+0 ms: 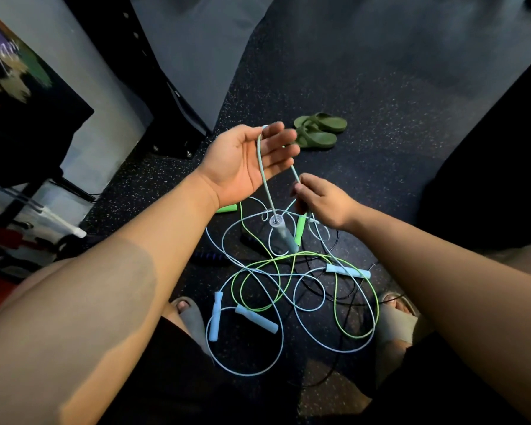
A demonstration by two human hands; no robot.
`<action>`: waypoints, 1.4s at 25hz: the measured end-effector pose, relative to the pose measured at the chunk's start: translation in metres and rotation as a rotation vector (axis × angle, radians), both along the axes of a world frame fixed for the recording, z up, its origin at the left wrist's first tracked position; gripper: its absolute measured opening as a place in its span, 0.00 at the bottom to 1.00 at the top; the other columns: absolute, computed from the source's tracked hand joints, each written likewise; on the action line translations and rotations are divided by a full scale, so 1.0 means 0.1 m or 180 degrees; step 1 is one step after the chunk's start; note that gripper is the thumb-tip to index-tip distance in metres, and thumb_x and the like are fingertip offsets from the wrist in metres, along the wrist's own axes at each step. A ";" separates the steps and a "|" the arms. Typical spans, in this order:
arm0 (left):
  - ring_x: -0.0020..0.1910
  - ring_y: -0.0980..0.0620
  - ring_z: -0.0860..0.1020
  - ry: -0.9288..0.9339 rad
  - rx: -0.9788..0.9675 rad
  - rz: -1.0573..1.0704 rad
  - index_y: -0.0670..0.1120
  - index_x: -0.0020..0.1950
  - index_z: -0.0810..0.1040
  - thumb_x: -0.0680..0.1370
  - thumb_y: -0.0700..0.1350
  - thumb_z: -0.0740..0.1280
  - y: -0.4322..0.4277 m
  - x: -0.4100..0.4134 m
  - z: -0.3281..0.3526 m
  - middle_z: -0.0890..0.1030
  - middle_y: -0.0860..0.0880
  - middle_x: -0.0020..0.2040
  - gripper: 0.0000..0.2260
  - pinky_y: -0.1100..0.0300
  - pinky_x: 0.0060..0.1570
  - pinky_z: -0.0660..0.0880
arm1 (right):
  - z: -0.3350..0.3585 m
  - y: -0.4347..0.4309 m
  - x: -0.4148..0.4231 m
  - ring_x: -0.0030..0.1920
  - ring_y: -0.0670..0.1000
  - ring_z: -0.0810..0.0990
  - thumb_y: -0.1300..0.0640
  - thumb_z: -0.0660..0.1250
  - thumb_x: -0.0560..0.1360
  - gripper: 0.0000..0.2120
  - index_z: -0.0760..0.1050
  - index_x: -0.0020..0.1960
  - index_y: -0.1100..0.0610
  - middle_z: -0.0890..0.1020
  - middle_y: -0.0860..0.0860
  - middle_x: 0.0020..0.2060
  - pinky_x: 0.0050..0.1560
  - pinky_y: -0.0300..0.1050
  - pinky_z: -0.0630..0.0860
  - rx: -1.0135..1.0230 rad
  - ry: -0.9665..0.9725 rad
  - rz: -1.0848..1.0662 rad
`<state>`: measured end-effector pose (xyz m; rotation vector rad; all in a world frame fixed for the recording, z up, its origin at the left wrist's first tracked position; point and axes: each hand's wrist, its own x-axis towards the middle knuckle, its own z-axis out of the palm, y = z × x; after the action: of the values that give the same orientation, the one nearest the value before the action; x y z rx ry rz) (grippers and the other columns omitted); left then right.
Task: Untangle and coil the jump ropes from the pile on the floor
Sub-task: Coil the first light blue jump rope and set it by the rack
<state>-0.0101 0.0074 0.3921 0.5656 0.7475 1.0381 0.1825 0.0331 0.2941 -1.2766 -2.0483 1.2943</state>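
**Pale blue rope lifted from the tangle between both grips**

The left grip (249, 161) was turned palm up with its fingers relaxed and nearly straight, not clenched. A pale blue plastic-coated jump rope (262, 167) hung in a bend over its upper fingers. One strand ran down across the palm to a translucent grey-blue cylindrical handle (282, 237), which dangled below the left grip, just above the tangle.

The other strand passed behind the left fingers and dropped to the right grip (316, 200), which sat lower and just beside the left one. The right grip was grasping this strand, pinched between thumb and curled fingers.

Beneath both grips, on the dark speckled rubber floor (380, 102), lay the pile of loose rope loops (278, 273), pale blue cords crossing a lime green cord (337, 305). Three pale blue foam handles lay in it: two (256, 319) below the left grip, and one (347, 269) below the right grip. A lime green handle (301, 225) stood tilted just under the right grip.

Beyond the left fingertips, well apart from the pile, sat a pair of olive green rubber sandals (319, 131). The person's feet in grey slides (192, 320) flanked the pile.
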 end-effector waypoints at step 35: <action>0.41 0.44 0.85 -0.0189 0.0044 0.0012 0.40 0.52 0.78 0.76 0.41 0.53 -0.02 0.05 0.02 0.84 0.45 0.38 0.15 0.53 0.56 0.80 | 0.13 0.06 0.05 0.32 0.49 0.75 0.51 0.56 0.85 0.14 0.76 0.50 0.56 0.78 0.53 0.31 0.40 0.48 0.74 0.0229 -0.0303 0.0087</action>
<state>-0.0054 0.0057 0.3939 0.5433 0.6899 1.0600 0.1877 0.0386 0.3069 -1.3055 -2.1644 1.1812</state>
